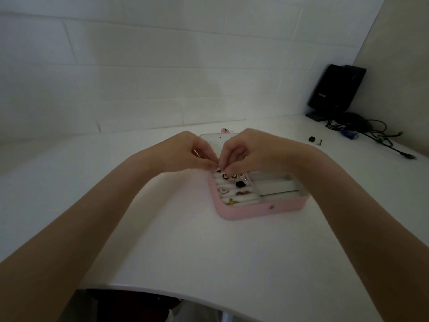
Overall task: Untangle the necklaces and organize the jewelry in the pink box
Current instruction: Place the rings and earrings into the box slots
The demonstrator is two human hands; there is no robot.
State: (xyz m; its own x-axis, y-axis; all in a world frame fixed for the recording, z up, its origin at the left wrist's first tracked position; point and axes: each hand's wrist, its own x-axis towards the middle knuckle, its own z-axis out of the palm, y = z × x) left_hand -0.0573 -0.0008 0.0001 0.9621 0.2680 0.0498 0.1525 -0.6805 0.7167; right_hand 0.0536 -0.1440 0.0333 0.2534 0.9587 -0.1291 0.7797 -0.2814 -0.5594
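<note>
Head view: the pink box [262, 209] lies open at centre, rings seated in its rolls at 9 o'clock. Left hand [185, 151] and right hand [246, 148] pinch something tiny above it, too small to identify; the right-hand trays look unfilled, so organizing seems partway.

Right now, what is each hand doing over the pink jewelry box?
Left hand: fingertips pinched together; what they hold is too small to tell.
Right hand: the same, pinching at the same spot.
</note>
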